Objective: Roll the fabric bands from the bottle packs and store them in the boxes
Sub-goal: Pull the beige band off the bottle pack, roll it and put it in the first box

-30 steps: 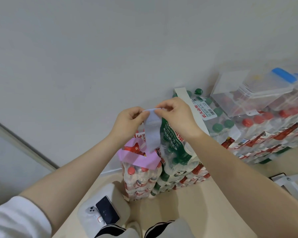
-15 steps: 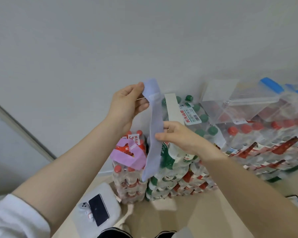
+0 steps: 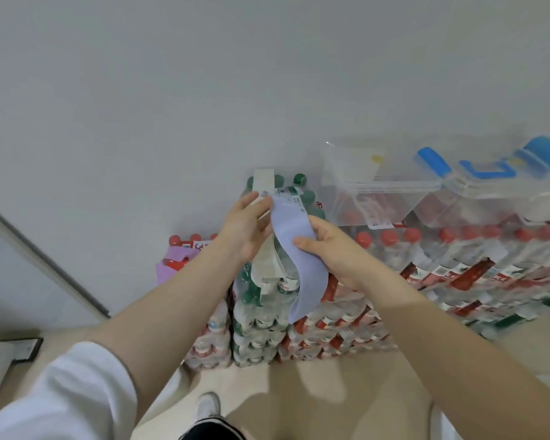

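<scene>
The right hand (image 3: pixel 337 252) has risen to the band's (image 3: pixel 299 252) middle; both hands pinch it, the left hand (image 3: pixel 245 230) at 12 o'clock, above the bottle packs (image 3: pixel 261 315).

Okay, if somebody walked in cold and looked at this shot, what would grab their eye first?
Most likely the pale lavender fabric band at centre, its top pinched by the left hand, its middle gripped by the right hand, its tail hanging loose. Behind it, stacked bottle packs with red and green caps line the wall. Clear boxes with blue latches sit on the packs at the right.
</scene>
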